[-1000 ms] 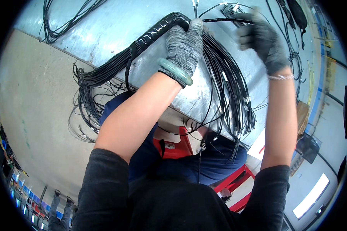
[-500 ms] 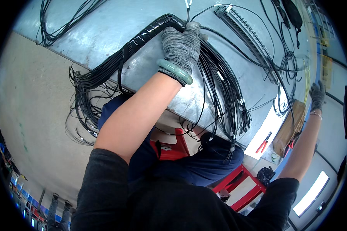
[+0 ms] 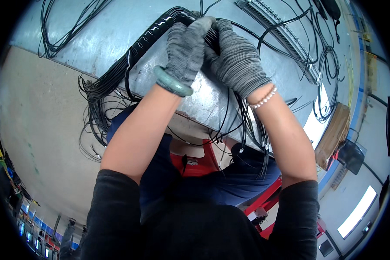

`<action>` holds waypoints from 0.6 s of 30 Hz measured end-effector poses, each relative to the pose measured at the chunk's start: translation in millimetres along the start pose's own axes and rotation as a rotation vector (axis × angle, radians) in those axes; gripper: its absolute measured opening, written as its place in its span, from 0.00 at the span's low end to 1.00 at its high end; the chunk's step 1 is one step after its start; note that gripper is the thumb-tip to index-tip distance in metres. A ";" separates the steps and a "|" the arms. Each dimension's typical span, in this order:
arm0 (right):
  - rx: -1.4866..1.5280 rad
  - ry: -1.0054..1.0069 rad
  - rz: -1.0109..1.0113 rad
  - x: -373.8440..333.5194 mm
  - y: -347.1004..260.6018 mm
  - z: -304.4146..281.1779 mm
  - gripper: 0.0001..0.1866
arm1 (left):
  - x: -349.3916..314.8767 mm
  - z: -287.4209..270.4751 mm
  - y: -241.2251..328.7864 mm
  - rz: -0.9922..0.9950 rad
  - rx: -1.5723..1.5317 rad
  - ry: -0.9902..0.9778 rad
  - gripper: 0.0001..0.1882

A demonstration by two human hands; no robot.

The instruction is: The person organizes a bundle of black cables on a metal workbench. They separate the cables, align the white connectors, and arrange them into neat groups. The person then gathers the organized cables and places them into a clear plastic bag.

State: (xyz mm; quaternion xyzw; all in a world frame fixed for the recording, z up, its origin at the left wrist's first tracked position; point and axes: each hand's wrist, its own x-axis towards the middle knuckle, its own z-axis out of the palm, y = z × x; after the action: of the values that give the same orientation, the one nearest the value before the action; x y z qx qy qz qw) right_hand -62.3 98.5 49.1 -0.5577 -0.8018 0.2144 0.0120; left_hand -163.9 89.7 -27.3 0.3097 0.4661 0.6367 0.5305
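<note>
A thick bundle of black cables [image 3: 148,40], wrapped along part of its length, bends at the upper middle of the metal table. My left hand [image 3: 186,52], in a grey knit glove, is closed around the bundle just past the bend. Right beside it, my gloved right hand [image 3: 240,58] also grips the bundle, its fingertips partly hidden. Beyond my right hand the loose black wires [image 3: 243,123] fan down over the table edge, with white labels near their ends. My right forearm covers part of that fan.
A long grey slotted strip [image 3: 275,37] lies at the upper right, near coiled black cables [image 3: 327,65]. More cables [image 3: 52,37] rest at the upper left. A wooden block [image 3: 333,134] sits at the right edge. Below the table is a red stool [image 3: 195,160].
My right hand has come in from the far right and taken hold of the bundle beside my left hand. My left hand has shifted slightly left and up, still on the bundle.
</note>
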 end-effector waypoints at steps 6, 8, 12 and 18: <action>0.007 0.063 -0.124 -0.5 11.6 -2.0 0.21 | 4.0 -18.2 0.3 -0.046 0.655 -0.078 0.17; -0.050 0.025 -0.098 -0.4 9.4 -9.3 0.22 | 7.4 -18.0 -4.3 -0.003 0.700 -0.078 0.18; -0.066 -0.020 -0.113 0.5 7.5 -15.1 0.23 | 5.5 -16.2 -10.0 -0.017 0.586 0.025 0.16; -0.059 -0.011 -0.188 5.7 14.4 -16.7 0.20 | 2.5 -16.4 -4.5 -0.045 0.501 -0.027 0.11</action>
State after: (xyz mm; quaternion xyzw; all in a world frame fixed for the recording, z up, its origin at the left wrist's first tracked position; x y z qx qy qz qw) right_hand -47.3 113.3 57.9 -0.4789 -0.8566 0.1915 0.0113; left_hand -177.3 87.8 -37.9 0.4298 0.6090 0.4849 0.4575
